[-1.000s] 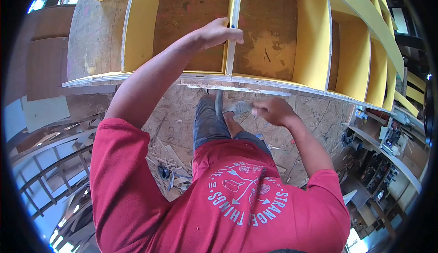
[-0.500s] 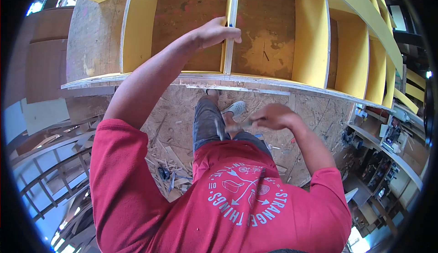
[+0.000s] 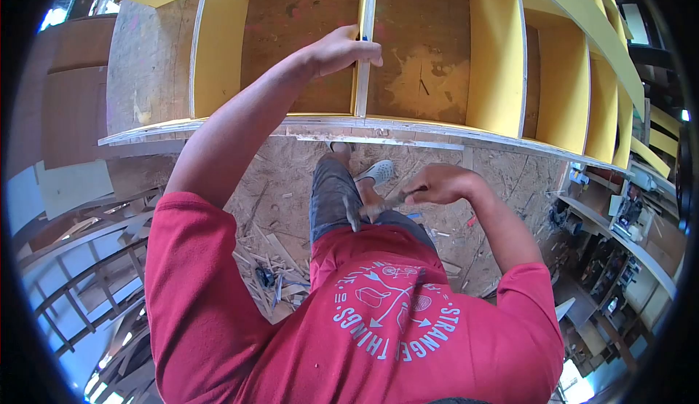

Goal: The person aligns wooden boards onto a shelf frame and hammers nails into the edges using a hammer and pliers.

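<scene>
My left hand is closed around the upright divider of a yellow wooden shelf unit. A small blue spot shows by its fingers. Lower and to the right, my right hand is wrapped round the handle of a hammer. The hammer's head hangs over my shorts, below the shelf's front edge and apart from it.
Wood scraps and sawdust lie on the board floor around my feet. A slatted frame stands at the left. Tools and a curved workbench edge are at the right.
The hammer in my right hand has swung down and away from the shelf's front edge, towards my body. My left hand has kept its grip on the divider.
</scene>
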The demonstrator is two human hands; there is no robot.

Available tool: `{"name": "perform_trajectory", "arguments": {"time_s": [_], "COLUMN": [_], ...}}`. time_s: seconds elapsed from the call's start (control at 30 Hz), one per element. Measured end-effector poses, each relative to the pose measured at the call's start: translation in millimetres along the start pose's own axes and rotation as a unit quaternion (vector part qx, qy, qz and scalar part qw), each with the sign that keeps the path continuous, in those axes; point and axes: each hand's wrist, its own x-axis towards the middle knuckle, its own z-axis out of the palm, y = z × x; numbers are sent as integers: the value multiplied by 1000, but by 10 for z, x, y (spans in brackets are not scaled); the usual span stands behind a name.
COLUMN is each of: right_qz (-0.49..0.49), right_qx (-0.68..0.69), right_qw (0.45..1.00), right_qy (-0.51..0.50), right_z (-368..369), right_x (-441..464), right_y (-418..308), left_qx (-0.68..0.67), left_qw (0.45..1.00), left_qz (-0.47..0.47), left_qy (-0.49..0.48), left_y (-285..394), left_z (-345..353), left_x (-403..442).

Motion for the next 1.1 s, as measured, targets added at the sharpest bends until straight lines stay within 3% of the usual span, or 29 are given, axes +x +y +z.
{"name": "perform_trajectory", "arguments": {"time_s": [0.03, 0.17, 0.27, 0.37, 0.4, 0.5, 0.53, 0.63, 0.67, 0.77, 0.8, 0.9, 0.93, 1.03, 1.07, 1.1], "right_qz": [-18, 21, -72, -14, -39, 17, -71, -19, 7, 28, -47, -1, 8, 46, -29, -35], "right_qx": [-6, 40, -32, 17, 3, 38, 8, 45, 5, 61, 2, 27, -2, -39, -50, -25], "right_qw": [999, 978, 997, 985, 959, 997, 997, 991, 972, 996, 999, 993, 966, 998, 998, 999], "right_qy": [-50, 204, -27, 172, 282, 61, 3, 122, 236, 64, -14, 114, 258, 15, -29, 28], "right_z": [-41, 91, 7, -5, -15, -28, -1, -30, -34, -24, -13, -58, -75, -56, -41, -28], "right_x": [-27, 149, 93, 107, 130, 83, 92, 55, 94, 18, 34, 59, 80, 113, 54, 71], "right_y": [-43, 121, 18, 156, 88, -142, -26, 177, 206, -43, 33, 142, 103, -113, -122, -1], "left_qx": [15, 4, -19, -18, -19, -10, -9, -12, -20, -24, -22, -17, -14, -29, -22, -13], "left_qw": [1000, 1000, 999, 1000, 1000, 1000, 1000, 1000, 1000, 1000, 1000, 1000, 1000, 999, 1000, 1000], "left_qz": [-8, 12, 23, 17, 16, 7, 4, 8, 8, 13, 14, 5, 1, 9, 6, 4], "left_qy": [-2, -6, 12, 2, -3, 0, 4, -11, -4, 5, 2, -3, -1, 21, 9, 0], "left_y": [-10, -21, -31, 35, 23, 3, -6, -27, -46, -23, 29, 34, 35, -16, -40, -20], "left_z": [-16, -31, 13, -9, -14, -22, -8, -22, -5, 0, -4, -7, -26, 14, 15, -30], "left_x": [10, 35, 4, -23, -6, 16, 16, 32, 28, 34, -3, -2, 2, 25, 42, 51]}}
